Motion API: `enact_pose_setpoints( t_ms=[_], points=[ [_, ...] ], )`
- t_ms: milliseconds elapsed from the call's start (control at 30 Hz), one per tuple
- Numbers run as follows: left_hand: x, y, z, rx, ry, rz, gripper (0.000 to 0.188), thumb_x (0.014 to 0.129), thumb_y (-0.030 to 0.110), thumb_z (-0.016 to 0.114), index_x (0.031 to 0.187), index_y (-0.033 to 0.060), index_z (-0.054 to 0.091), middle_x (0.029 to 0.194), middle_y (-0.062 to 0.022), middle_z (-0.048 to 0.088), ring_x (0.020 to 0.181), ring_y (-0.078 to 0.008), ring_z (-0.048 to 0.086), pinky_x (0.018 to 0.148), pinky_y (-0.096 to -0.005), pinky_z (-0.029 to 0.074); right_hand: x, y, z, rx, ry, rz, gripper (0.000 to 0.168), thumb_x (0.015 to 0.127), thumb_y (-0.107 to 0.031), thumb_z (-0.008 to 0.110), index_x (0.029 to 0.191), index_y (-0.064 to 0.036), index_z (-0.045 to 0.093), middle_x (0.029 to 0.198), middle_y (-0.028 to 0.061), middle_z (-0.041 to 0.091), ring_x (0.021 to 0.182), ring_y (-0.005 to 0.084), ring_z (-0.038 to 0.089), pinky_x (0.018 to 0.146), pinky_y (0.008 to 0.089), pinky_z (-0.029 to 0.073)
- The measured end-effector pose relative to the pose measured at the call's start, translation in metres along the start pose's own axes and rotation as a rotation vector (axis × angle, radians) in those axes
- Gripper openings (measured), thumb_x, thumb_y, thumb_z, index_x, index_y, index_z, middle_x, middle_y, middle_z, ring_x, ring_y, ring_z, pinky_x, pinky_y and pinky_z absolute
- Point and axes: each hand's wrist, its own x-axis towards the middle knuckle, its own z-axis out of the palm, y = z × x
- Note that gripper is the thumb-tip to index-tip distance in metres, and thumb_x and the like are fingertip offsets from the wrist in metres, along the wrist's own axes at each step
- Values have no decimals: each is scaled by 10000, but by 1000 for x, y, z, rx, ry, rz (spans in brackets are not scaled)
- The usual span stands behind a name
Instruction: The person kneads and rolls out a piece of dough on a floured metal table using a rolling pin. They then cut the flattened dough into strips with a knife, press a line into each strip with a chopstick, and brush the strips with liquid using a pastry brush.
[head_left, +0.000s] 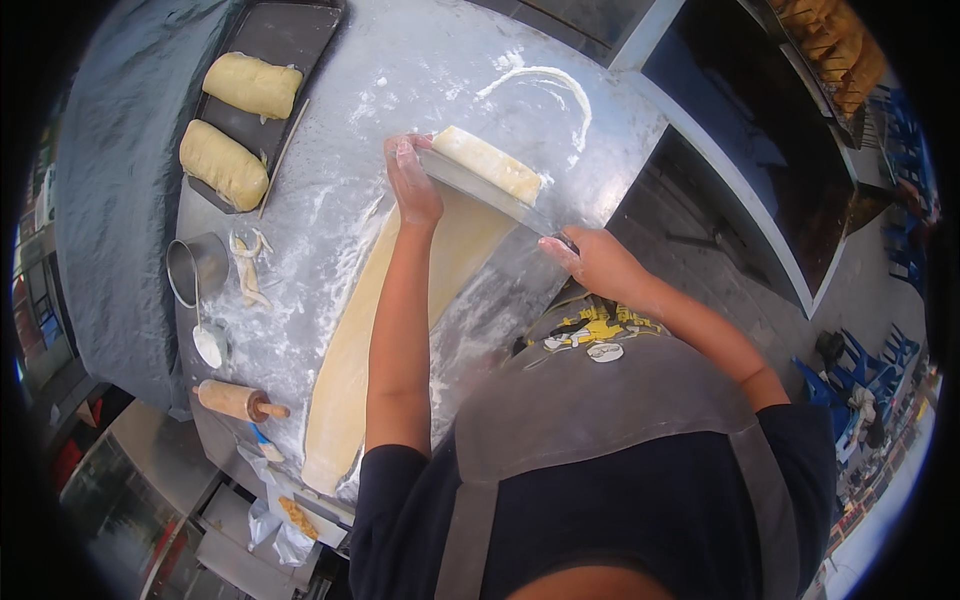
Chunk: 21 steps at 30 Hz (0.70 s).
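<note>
A long straight metal blade, which looks like a large knife, lies across a floured sheet of dough. My right hand grips its dark handle near the table's edge. At the opposite end, my left hand holds the tip of the blade, fingers pressed around it. Just beyond the blade sits a flat, floury folded or cut piece of dough. The sheet runs from the blade back toward me, partly hidden under my left forearm.
A dark baking tray bears two thick dough rolls, a thin stick beside it. Along the metal table's left lie a metal cup, dough scraps, a scoop of flour, a wooden rolling pin and a brush.
</note>
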Motion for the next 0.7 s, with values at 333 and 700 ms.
enact_pose_setpoints(
  t_ms=[333, 700],
  points=[
    [-14, 1, -31, -62, 3, 18, 383, 962, 323, 254, 937, 16, 481, 963, -122, 538, 963, -230, 496, 906, -358, 342, -21, -20, 15, 138, -46, -92, 507, 926, -420, 388, 767, 48, 499, 687, 251, 523, 658, 402, 497, 641, 437, 386],
    [-17, -23, -41, -142, -17, -85, 377, 952, 305, 280, 939, 1, 503, 935, -119, 556, 935, -211, 493, 906, -345, 336, -23, -32, 22, 111, -63, -77, 519, 934, -421, 355, 765, 52, 487, 704, 267, 535, 705, 425, 513, 668, 458, 392]
  ],
)
